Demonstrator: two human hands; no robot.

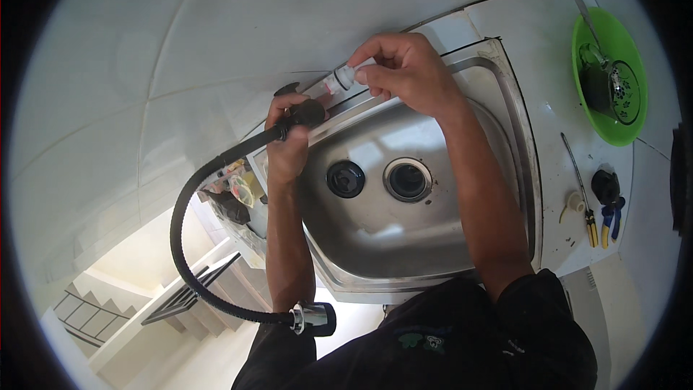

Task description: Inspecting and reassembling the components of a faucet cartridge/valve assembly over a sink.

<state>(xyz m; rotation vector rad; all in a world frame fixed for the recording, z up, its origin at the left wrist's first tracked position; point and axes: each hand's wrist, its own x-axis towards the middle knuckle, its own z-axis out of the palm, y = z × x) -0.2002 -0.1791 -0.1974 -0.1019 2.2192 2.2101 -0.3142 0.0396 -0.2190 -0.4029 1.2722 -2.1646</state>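
My left hand (287,141) is wrapped round the black body of a kitchen faucet (310,112), over the sink's back left rim. From it a black flexible spout (180,235) loops out to the left and down, ending in a chrome spray head (314,318) by my left forearm. With thumb and fingers pinched, my right hand (408,72) grips a white cylindrical piece (345,76) with a dark ring round it. That piece lies in line with the faucet's far end, with some red marks beside it; whether the two are joined I cannot tell.
Below my hands is a steel sink (375,238) with a drain hole (408,180) and a loose black drain part (345,178). On the right counter lie a screwdriver (580,180), pliers (612,222), a small tape roll (574,202) and a green basin (635,126) holding dishes. Tiled wall stands behind.
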